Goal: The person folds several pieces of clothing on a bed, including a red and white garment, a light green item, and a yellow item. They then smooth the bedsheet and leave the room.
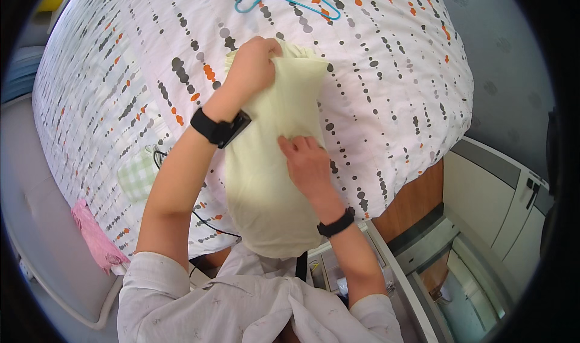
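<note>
A pale yellow cloth garment [269, 192], folded into a long shape, lies over the near edge of the bed and reaches toward my body. Its far end has a gathered edge, and a flap is folded over there. My left hand [257, 62] is closed on the cloth at this far left corner. Lower down, my right hand [309, 165] rests on the garment's right side, its fingers bent and a little apart on the fabric. Which kind of garment it is cannot be made out.
The bed has a white sheet [386, 101] with grey and orange dots. A blue hanger [290, 1] lies at the far side. At left are a green checked cloth item [138, 177], a black cable [214, 227] and pink cloth [96, 237]. An open drawer [396, 270] stands at lower right.
</note>
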### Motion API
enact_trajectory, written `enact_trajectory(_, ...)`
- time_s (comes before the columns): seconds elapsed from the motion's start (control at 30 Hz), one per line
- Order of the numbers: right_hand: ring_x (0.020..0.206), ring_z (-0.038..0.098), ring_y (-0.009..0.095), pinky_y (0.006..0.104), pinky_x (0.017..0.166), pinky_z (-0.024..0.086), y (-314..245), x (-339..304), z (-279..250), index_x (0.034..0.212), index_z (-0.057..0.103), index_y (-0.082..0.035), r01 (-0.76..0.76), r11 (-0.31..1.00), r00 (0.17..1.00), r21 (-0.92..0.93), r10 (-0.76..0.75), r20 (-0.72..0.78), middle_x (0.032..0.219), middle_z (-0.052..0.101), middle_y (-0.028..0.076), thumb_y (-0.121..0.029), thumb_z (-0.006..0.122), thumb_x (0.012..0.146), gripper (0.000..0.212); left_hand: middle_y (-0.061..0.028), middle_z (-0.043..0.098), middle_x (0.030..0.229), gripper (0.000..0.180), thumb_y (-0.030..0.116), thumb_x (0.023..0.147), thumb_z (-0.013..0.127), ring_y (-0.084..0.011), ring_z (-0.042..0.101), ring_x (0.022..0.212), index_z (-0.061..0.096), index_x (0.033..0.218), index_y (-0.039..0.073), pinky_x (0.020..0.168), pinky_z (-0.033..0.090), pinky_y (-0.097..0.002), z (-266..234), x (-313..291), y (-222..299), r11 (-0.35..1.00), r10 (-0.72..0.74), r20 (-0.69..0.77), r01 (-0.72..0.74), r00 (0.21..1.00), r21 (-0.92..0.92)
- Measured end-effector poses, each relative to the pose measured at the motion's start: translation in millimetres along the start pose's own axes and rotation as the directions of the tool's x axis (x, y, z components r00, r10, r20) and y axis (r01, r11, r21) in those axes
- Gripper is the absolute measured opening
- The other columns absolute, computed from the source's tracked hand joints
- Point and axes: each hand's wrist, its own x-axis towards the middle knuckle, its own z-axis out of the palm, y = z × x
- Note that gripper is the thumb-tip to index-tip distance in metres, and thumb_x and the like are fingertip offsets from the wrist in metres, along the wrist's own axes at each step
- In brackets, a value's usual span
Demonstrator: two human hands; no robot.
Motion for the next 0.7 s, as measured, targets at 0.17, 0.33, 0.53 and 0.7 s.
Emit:
enact_trajectory(0.17, 0.075, 0.053, 0.021, 0.0313, 0.055, 0.045, 3, -13, 12, 0.096, 0.063, -0.013, -0.031, 0.999, 0.986, -0.015, 0.028, -0.167, 0.085, 0.054, 0.003, -0.011, 0.063, 0.068, 0.028, -0.0056, 0.055, 0.107, 0.033, -0.005, 0.064, 0.056, -0.0268, 0.051, 0.1, 0.061, 0.094, 0.009, 0.09, 0.039, -0.0453, 41, -48, 2, 0.729, 0.683, -0.278, -0.655, 0.676, 0.198)
enact_trajectory(0.33, 0.079, 0.053, 0.024, 0.0339, 0.064, 0.045, 29, -11, 6, 0.09, 0.064, -0.01, -0.067, 0.989, 0.968, -0.131, 0.032, -0.249, 0.093, 0.056, 0.005, -0.01, 0.064, 0.07, 0.021, -0.0005, 0.056, 0.104, 0.02, 0.005, 0.067, 0.062, -0.0225, 0.05, 0.102, 0.063, 0.086, 0.011, 0.095, 0.026, -0.0609, 53, -44, -19, 0.78, 0.529, -0.13, -0.42, 0.838, 0.464)
enact_trajectory(0.53, 0.088, 0.051, 0.024, 0.0323, 0.073, 0.044, 60, 15, -15, 0.101, 0.059, -0.004, -0.273, 0.917, 0.908, 0.291, 0.346, -0.236, 0.101, 0.055, 0.008, -0.006, 0.067, 0.071, 0.032, -0.0052, 0.056, 0.104, 0.028, 0.01, 0.068, 0.066, -0.0244, 0.05, 0.103, 0.062, 0.096, 0.01, 0.098, 0.028, -0.0531, 16, -35, -34, 0.938, 0.32, -0.378, -0.234, 0.869, 0.258)
enact_trajectory(0.7, 0.096, 0.054, 0.024, 0.0327, 0.079, 0.046, 101, 95, 4, 0.122, 0.044, -0.004, -0.368, 0.81, 0.92, 0.456, 0.388, 0.054, 0.112, 0.054, 0.014, -0.011, 0.075, 0.063, 0.067, -0.0129, 0.056, 0.108, 0.053, 0.015, 0.063, 0.075, -0.0273, 0.053, 0.1, 0.055, 0.111, 0.006, 0.084, 0.043, -0.0369, -10, 12, -62, 0.992, -0.105, 0.036, 0.103, 0.994, 0.067)
